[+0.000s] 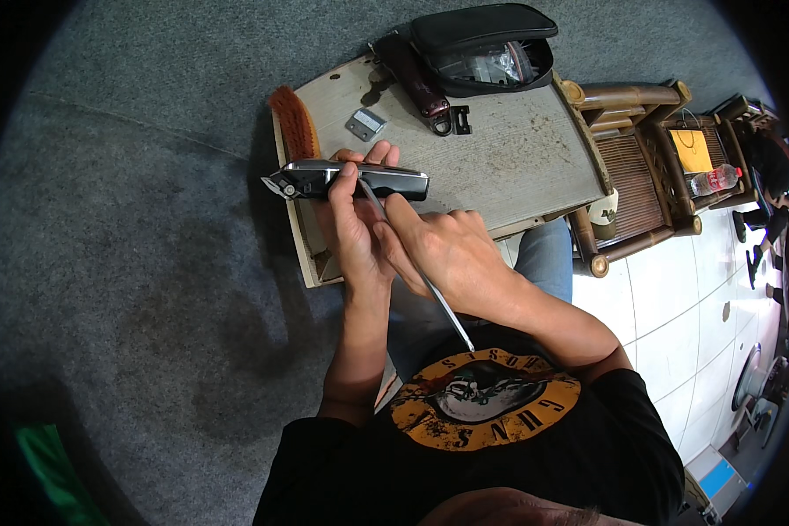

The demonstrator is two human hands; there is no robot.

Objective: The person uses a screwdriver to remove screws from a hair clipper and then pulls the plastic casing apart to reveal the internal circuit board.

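A black and silver hair clipper (394, 183) lies level across my left hand (351, 219), its blade end pointing left. The fingers of that hand are wrapped round it from below, thumb on the side. My right hand (443, 254) grips a slim silver metal tool (447, 314), whose upper end touches the clipper's middle beside the left thumb. The tool slants down toward my chest; its exact kind is unclear. Beyond the hands, a loose clipper blade (366, 124) rests on the small table (508, 167).
A brush (294, 123) with reddish bristles lies along the table's left edge. Farther back are a dark maroon clipper (412, 83), a small black part (462, 120) and an open black pouch (482, 37). Bamboo chairs (636, 167) stand at right, one bearing a bottle (715, 181). Hair clippings are scattered on the tabletop.
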